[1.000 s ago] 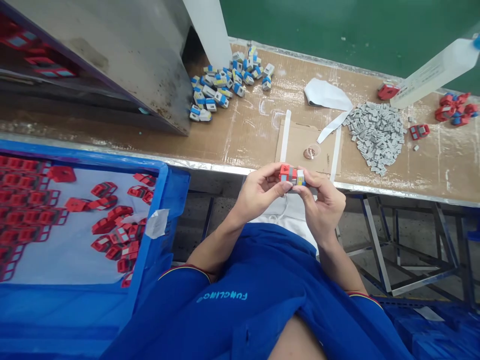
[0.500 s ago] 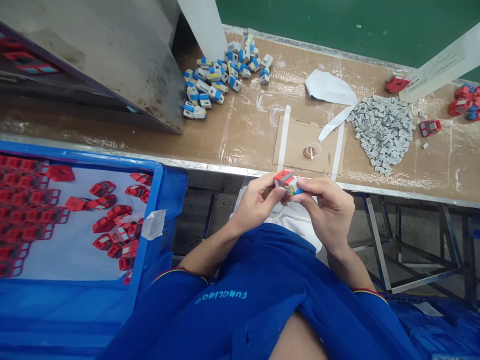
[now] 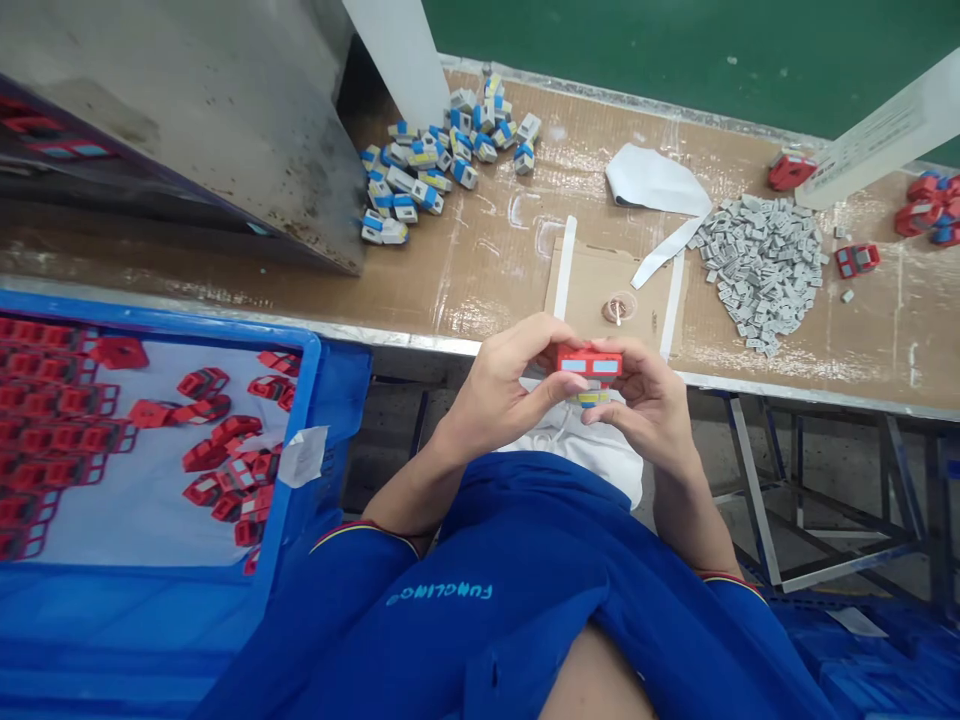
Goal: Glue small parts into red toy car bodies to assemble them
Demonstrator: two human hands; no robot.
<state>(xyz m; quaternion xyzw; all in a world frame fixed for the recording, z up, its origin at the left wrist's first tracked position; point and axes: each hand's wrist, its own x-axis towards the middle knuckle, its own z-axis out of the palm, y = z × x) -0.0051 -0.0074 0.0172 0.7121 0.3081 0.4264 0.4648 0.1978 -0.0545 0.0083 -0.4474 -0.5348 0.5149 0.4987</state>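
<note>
Just off the bench's front edge, both hands grip a small red toy vehicle part (image 3: 590,364) with two pale window panels facing me. Below its red section show a grey band and a white, yellow and blue end. My left hand (image 3: 502,390) pinches its left side, the thumb lying across the front. My right hand (image 3: 646,400) holds it from the right, thumb underneath near the yellow and blue end. Fingertips behind the part are partly hidden. Beyond the hands, a small clear round dish (image 3: 619,307) with brownish contents and a white stick rests on cardboard.
Several white, blue and yellow blocks (image 3: 420,160) are heaped at the back left. A pile of small grey pieces (image 3: 769,265) lies to the right, beside a red toy part (image 3: 857,260). A blue crate (image 3: 311,400) of red parts stands at left, below a metal housing (image 3: 247,110).
The toy part has been turned so its red face with the window panels points toward me. Both hands have shifted their grip around it, the left moving slightly up and right.
</note>
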